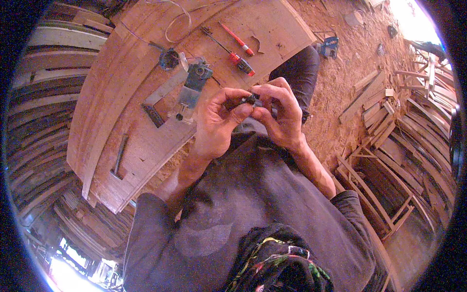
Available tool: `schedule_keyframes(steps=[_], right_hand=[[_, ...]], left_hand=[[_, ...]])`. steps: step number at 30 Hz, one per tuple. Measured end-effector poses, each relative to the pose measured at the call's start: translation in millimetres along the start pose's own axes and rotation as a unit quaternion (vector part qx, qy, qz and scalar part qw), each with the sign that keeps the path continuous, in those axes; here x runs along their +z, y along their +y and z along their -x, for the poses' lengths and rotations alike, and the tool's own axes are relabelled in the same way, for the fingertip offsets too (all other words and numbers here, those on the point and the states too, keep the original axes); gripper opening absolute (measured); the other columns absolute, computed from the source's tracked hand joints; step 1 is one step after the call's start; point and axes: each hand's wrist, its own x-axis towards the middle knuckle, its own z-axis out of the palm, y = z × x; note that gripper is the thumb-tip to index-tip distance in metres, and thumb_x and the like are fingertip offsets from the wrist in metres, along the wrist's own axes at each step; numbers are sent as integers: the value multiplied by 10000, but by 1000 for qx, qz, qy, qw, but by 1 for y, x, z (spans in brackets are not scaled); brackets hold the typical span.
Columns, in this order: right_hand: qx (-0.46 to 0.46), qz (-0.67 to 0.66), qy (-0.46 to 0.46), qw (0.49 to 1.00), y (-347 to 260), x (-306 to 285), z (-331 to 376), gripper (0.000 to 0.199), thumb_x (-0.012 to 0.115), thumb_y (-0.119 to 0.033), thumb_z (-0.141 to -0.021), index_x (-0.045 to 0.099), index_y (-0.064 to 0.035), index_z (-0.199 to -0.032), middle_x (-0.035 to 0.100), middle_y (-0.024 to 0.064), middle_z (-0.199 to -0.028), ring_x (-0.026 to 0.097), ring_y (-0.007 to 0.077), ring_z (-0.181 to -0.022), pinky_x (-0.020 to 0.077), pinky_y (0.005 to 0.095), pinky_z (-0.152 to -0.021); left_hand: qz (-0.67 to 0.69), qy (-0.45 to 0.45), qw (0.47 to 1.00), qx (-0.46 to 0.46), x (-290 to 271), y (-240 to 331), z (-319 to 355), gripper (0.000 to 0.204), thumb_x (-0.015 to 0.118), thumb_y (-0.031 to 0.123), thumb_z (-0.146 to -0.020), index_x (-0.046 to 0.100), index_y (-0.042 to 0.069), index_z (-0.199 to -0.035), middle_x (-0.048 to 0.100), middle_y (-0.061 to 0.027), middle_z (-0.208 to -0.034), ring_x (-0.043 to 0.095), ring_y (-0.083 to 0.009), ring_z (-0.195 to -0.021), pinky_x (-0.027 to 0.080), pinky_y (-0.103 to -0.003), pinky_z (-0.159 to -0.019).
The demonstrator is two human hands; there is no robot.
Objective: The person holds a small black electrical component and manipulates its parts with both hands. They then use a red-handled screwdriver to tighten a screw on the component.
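Note:
A small black part [250, 99], too small to make out in kind, is pinched between my two hands in front of my chest. My left hand [217, 119] grips it from one side with thumb and fingertips. From the other side, the thumb and fingers of my right hand [281, 112] close on it. Just left of my left hand, on the wooden bench [151, 168], lies a teal power tool [196, 80] with a clear base. Beyond the hands rest a red-and-black screwdriver [240, 64] and a slim red tool with a pale band [237, 38].
A try square [168, 89] and a dark round part [169, 59] lie beside the teal tool. Nearer the bench's left end is an L-shaped metal bar [119, 158]. A blue power tool [329, 47] sits on the sawdust-covered floor [335, 82]. Stacked timber [51, 117] lines the left side.

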Motion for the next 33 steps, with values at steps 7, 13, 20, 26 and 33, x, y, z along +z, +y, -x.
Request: schedule_keyframes(steps=[7, 13, 20, 26, 33], right_hand=[[-24, 75, 11, 997, 1, -5, 0, 407, 876, -196, -743, 617, -93, -1040, 563, 77, -954, 558, 179, -708, 467, 303, -576], [43, -115, 117, 986, -1, 12, 2, 416, 889, -109, -717, 602, -88, -1017, 550, 78, -926, 515, 156, -645, 445, 289, -549], [-30, 32, 53, 998, 11, 3, 1, 391, 875, -191, -754, 599, -89, -1011, 539, 57, -842, 506, 157, -608, 425, 296, -527], [-20, 26, 37, 999, 4, 3, 0, 373, 853, -228, -787, 620, -86, -1041, 552, 58, -859, 520, 152, -617, 427, 293, -524], [11, 1, 29, 1000, 2, 2, 1, 368, 832, -225, -812, 639, -78, -1090, 559, 57, -881, 532, 152, -648, 444, 297, -546]], left_hand=[[-1, 5, 1000, -1, 3, -2, 5, 236, 702, 93, -952, 626, 27, -1166, 689, -26, -1003, 632, -98, -913, 509, -245, -841], [36, -6, 999, 3, 2, 2, 0, 223, 698, 96, -955, 624, 25, -1154, 688, -27, -1018, 630, -94, -931, 505, -243, -848], [39, -4, 999, 10, 5, 2, -2, 222, 690, 98, -962, 620, 21, -1157, 690, -26, -1019, 630, -92, -938, 504, -240, -846], [33, -9, 999, 15, 2, 2, 0, 220, 684, 98, -967, 619, 14, -1160, 690, -30, -1034, 625, -88, -945, 501, -235, -849], [33, -11, 999, 4, 1, 1, 0, 230, 687, 99, -964, 619, 12, -1166, 689, -36, -1041, 627, -92, -955, 506, -240, -854]])
